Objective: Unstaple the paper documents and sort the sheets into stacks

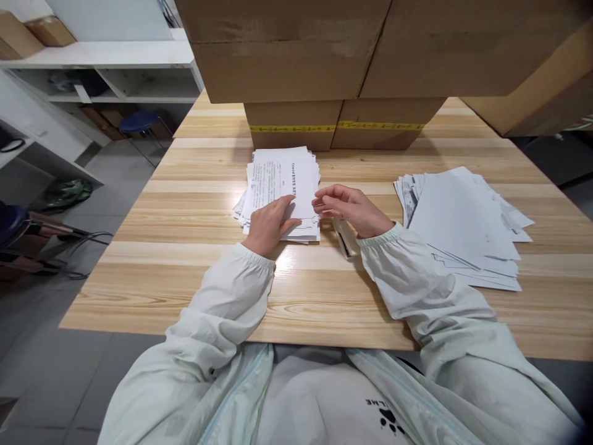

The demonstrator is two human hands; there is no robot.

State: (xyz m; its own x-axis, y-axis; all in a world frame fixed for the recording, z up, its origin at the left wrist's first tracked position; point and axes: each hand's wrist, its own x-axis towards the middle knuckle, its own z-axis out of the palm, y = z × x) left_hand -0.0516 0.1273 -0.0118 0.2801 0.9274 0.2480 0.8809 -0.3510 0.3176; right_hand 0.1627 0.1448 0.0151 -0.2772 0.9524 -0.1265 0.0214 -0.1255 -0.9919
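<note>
Stacked pages (278,179) lie under the left hand (270,225), beside the right hand (356,210).

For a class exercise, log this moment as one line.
left hand: on printed stack | right hand: at stack's right edge | paper pile: right of both hands

Two lower boxes (296,114) are set side by side toward the far edge of the wooden table (143,290), yellow tape (291,129) run across both fronts. Two larger upper boxes (291,55) are stacked on them, overhanging. Another cardboard box (537,93) is seen by the right edge, near the far corner. Past the far left corner, two small boxes (50,29) are carried on a white shelf unit (102,55). Off the left edge, a blue stool (139,122), a partly cut-off second stool (10,224), black cables (86,235) and a green bag (65,193) are seen above grey floor tiles (41,358).
</note>
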